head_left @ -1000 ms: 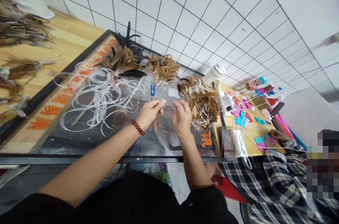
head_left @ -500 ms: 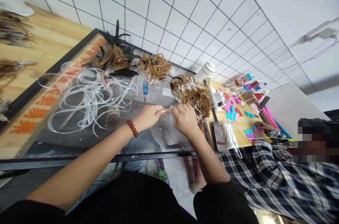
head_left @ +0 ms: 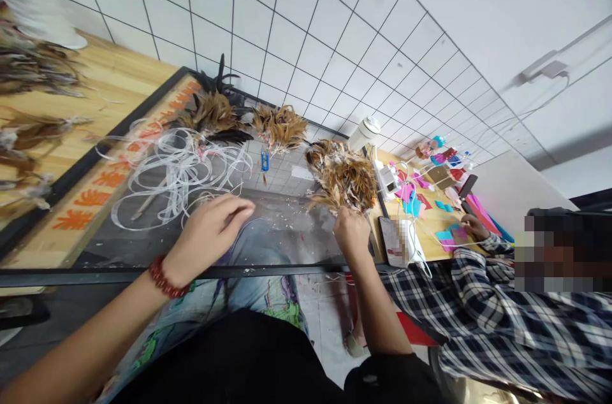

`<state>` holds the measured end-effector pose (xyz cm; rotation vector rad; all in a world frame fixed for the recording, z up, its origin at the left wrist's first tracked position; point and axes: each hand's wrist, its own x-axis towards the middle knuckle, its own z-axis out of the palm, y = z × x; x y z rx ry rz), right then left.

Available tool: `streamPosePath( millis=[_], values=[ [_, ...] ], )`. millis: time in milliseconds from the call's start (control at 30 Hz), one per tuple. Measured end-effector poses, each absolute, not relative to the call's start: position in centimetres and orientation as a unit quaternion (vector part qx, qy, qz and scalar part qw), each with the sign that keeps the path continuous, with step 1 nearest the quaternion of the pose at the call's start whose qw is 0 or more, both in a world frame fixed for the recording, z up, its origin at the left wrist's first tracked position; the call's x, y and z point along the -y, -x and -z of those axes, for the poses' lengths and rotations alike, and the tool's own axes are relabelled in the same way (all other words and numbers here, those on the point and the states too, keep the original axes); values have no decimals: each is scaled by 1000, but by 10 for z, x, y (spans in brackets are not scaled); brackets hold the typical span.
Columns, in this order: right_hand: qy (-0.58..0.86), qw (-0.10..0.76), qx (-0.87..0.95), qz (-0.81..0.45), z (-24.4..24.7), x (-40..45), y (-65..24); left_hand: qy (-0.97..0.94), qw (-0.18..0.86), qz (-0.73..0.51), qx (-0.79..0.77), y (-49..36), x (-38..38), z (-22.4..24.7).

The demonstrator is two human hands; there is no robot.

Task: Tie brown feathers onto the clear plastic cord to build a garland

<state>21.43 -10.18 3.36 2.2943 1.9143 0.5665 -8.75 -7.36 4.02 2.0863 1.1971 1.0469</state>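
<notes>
My left hand (head_left: pixel 213 229), with a red bead bracelet (head_left: pixel 167 280) on its wrist, hovers over the dark tabletop with nothing visible in it. Its fingers are stretched out, the thumb slightly apart. Just beyond it lies a loose tangle of white plastic strip (head_left: pixel 179 171). At the near edge of a brown feather pile (head_left: pixel 351 178), my right hand (head_left: pixel 352 235) is closed, fingers curled in. Whatever it may grip is hidden by the hand and the feathers. Farther back lie a smaller brown feather bunch (head_left: pixel 280 127) and a blue-handled thread snipper (head_left: pixel 264 160).
Brown and black feathers (head_left: pixel 213 111) lie at the back left. More feathers (head_left: pixel 33 69) and a white spool (head_left: pixel 43 2) occupy the left wooden table. A white bottle (head_left: pixel 366 132), power strip (head_left: pixel 386 178) and phone (head_left: pixel 393 241) stand right. A co-worker's hand (head_left: pixel 473 225) handles colored pieces.
Both hands were together at a thin feather stem over the table's middle. They have parted: the left has moved back left and opened, the right has shifted right to the feather pile's edge.
</notes>
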Motion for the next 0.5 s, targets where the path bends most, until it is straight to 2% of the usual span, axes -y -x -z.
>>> streamPosePath(
  millis=[133, 267, 400, 500],
  values=[
    [-732, 103, -664, -111, -14, 117, -181, -853, 203, -338, -342, 107, 135, -28],
    [-657, 67, -746, -86, -17, 126, -146, -860, 183, -335, -338, 111, 176, -8],
    [-711, 38, -688, -140, -37, 92, -161, -850, 168, -360, -347, 121, 192, 0],
    [-758, 81, -635, -126, -42, 63, -179, -841, 142, -368, -371, 137, 198, 0]
  ],
)
